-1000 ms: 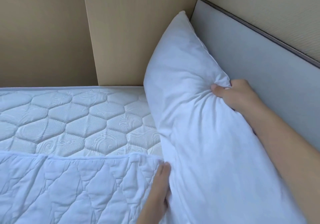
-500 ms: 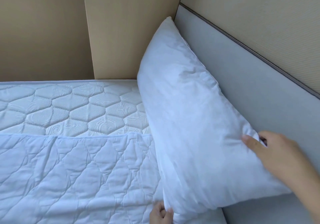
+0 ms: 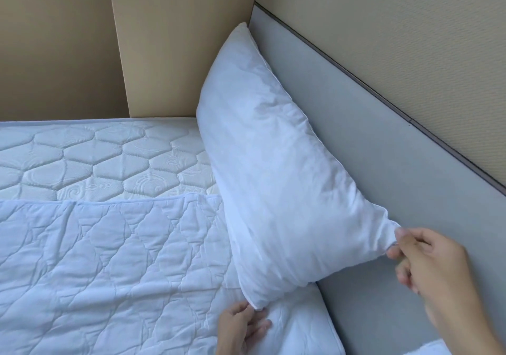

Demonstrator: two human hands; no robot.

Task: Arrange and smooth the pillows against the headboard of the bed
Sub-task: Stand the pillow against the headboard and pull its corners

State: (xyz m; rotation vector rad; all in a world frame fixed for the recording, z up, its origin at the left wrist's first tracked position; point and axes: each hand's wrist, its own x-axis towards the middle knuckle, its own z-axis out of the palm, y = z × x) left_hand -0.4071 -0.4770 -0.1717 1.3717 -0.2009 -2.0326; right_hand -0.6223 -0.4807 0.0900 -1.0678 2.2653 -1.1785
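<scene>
A white pillow (image 3: pixel 276 168) stands on its long edge, leaning against the grey padded headboard (image 3: pixel 383 149); its far corner reaches the wooden panel. My right hand (image 3: pixel 432 267) pinches the pillow's near upper corner between thumb and fingers. My left hand (image 3: pixel 241 327) holds the pillow's near bottom corner low on the bed. The bottom edge of the pillow rests on the quilted white blanket (image 3: pixel 109 272).
The bare mattress (image 3: pixel 95 160) with a hexagon pattern shows beyond the blanket. A tall wooden panel (image 3: pixel 178 42) stands at the bed's far side. Beige wall (image 3: pixel 397 25) rises above the headboard. A white edge (image 3: pixel 427 350) peeks in at the bottom right.
My right hand slid from the middle of the pillow's top edge down to its near corner. My left hand moved back to the near bottom corner. The pillow now sits closer to the headboard.
</scene>
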